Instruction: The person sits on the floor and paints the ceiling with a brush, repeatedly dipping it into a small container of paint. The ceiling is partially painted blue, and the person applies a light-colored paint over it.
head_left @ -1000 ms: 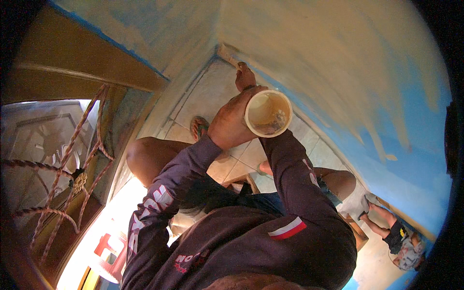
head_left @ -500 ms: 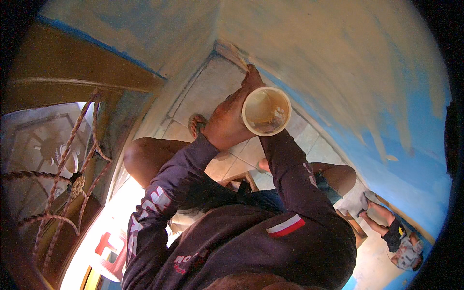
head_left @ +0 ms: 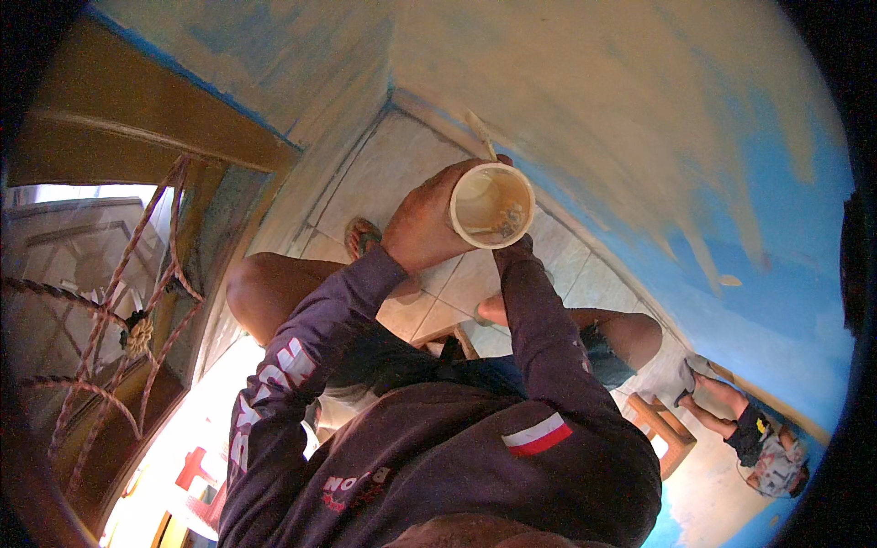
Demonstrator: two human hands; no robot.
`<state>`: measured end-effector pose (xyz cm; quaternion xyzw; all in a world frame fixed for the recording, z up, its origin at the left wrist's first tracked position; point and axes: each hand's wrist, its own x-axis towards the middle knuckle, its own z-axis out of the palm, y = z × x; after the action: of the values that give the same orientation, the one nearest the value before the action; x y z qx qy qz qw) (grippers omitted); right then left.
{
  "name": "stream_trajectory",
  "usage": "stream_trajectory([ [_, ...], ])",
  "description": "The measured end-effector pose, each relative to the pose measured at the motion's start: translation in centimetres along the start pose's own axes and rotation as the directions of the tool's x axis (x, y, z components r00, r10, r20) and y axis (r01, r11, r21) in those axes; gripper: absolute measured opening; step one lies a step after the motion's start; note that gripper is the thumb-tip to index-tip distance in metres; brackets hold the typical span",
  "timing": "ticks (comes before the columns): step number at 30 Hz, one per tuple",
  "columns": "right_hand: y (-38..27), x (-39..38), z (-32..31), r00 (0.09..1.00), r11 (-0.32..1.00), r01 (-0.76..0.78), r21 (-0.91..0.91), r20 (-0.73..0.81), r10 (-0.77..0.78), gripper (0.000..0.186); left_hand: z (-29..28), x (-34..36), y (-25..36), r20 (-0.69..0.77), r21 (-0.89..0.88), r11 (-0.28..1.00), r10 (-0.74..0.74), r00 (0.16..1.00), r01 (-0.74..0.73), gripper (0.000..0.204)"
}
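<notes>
A round, pale plastic tub [head_left: 454,215] is up in front of me, its open top showing a little whitish liquid or residue inside. My right hand [head_left: 519,250] is beneath and behind it, mostly hidden, and appears to support the tub. Left of the rim is my left hand [head_left: 425,219], reaching past the tub toward the wall. From its fingers sticks out a pale, narrow, flat tool [head_left: 480,133], close to the wall's lower part; the tub hides part of the grip, and I cannot make out the tool's exact kind.
A beige and blue streaky wall [head_left: 639,119] meets another wall at a corner ahead. Pale floor tiles [head_left: 365,173] lie below. Braided ropes [head_left: 114,301] hang at left by a brown frame. A wooden stool [head_left: 671,434] and another person [head_left: 767,447] are at lower right.
The tub and my hands sit slightly further left in view. My left hand has drawn back from the wall, and the pale tool now shows plainly.
</notes>
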<state>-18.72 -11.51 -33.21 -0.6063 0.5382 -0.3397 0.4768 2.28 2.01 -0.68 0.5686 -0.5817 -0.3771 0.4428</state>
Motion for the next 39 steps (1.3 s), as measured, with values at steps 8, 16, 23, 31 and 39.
stream_trajectory([
  [8,2.6,-0.2,-7.5,0.994,0.988,0.016,-0.154,-0.101,-0.032,0.03,0.8,-0.5,-0.7,0.041,0.016,0.999,0.04,0.998,-0.041,0.083],
  [16,-0.9,-5.8,-15.3,0.985,0.754,-0.076,-0.652,-0.169,-0.046,0.036,2.1,-1.1,-1.4,0.052,0.042,0.988,0.145,0.988,-0.147,0.075],
  [23,3.6,-9.1,-23.8,0.949,0.663,-0.071,-0.745,-0.255,-0.184,0.03,2.1,-0.6,0.2,0.16,-0.004,0.994,0.111,0.981,-0.112,0.077],
  [31,6.0,-11.4,-28.4,0.939,0.752,-0.268,-0.603,-0.339,0.063,0.034,3.4,-0.6,0.6,0.152,-0.084,0.981,0.187,0.971,-0.176,0.072],
  [39,4.1,-10.3,-16.3,0.97,0.998,-0.056,-0.008,-0.235,0.053,0.037,2.9,-0.5,0.3,0.173,-0.075,0.99,0.128,0.977,-0.117,0.069],
])
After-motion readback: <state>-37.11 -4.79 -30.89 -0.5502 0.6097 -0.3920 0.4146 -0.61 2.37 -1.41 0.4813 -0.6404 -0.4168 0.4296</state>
